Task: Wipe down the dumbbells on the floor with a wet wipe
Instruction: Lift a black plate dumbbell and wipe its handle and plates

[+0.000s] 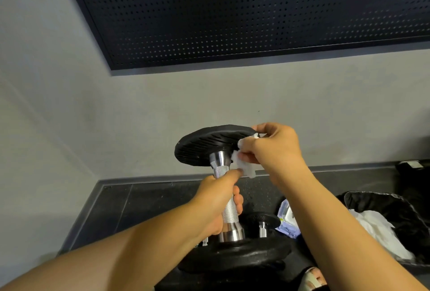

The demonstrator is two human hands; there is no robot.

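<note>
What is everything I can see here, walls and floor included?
raised dumbbell: one, black plates and silver handle, held upright at centre
wet wipe: one, white, against the upper plate's underside
second dumbbell: one, black and silver, on the floor behind, partly hidden
wipe pack: one, blue and white, on the floor at right
bag: one, black, far right, open
crumpled wipes: several, white, inside the bag
perforated panel: one, black, on the wall above
wall: grey, behind
floor: dark tiles, below
left hand: grips the handle
right hand: holds the wipe
</note>
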